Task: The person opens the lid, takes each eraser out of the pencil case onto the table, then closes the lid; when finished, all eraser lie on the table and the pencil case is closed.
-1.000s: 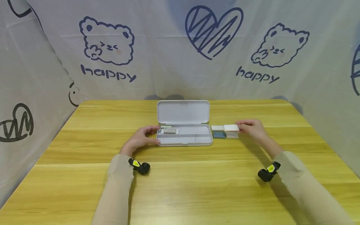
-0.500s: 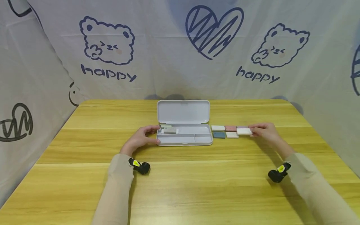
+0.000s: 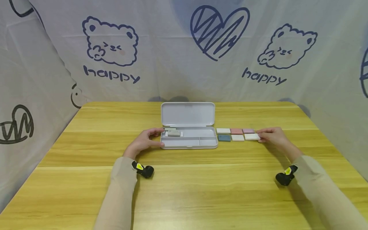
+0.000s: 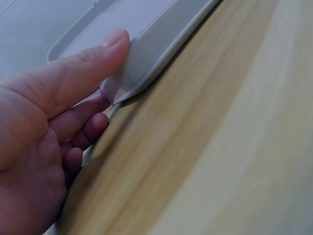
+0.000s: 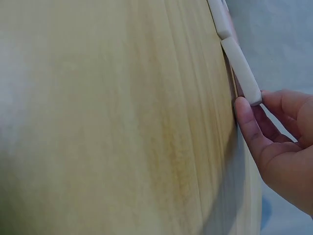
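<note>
An open white pencil case lies at the back of the table with its lid tipped back. My left hand grips its left end, thumb at the front corner. Between thumb and fingers my right hand pinches the right end of a white eraser. In the right wrist view this eraser is slightly tilted, close over the table. It is last in the front row, right of another white eraser and a blue eraser. Behind are white, pink and purple erasers.
Inside the case's rear compartment lie an eraser in a greyish sleeve and a pale green piece. Dividers split the case's front part in two. A printed cloth hangs behind the wooden table.
My right hand has moved right and down with the white eraser, from over the back row to the end of the front row. Pink and purple erasers have come into view. The left hand stays put.
</note>
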